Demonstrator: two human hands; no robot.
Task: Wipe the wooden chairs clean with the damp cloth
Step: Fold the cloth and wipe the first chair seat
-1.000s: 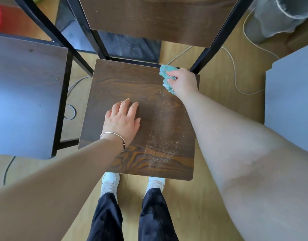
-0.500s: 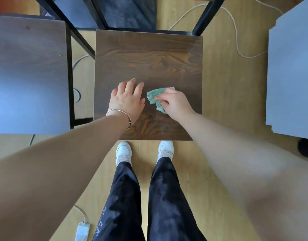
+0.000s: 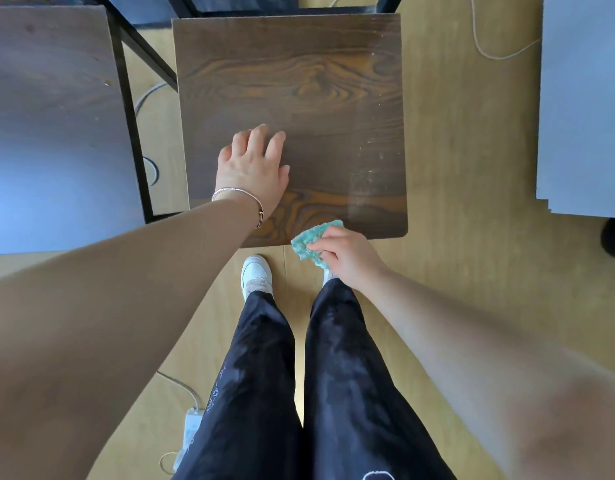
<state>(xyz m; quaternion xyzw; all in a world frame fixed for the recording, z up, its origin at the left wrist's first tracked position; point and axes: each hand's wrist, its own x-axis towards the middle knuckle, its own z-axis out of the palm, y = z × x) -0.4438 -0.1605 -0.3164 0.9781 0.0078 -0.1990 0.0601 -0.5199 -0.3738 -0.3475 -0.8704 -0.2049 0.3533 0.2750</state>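
Note:
A dark wooden chair seat (image 3: 299, 84) with black metal legs fills the upper middle of the view. My left hand (image 3: 252, 169) lies flat on its near left part, fingers straight, a thin bracelet at the wrist. My right hand (image 3: 344, 256) grips a crumpled teal cloth (image 3: 311, 239) at the seat's near edge, partly past it and over the floor. Pale specks and a faint streak show on the seat's right side.
A second dark wooden seat (image 3: 53, 126) stands close on the left. A grey panel (image 3: 583, 105) is at the right. White cables (image 3: 489, 46) and a power adapter (image 3: 190, 426) lie on the wood floor. My legs and white shoes stand just before the chair.
My right hand has dragged the cloth from the seat's far right corner across the middle to the near edge. The left hand has stayed flat on the seat.

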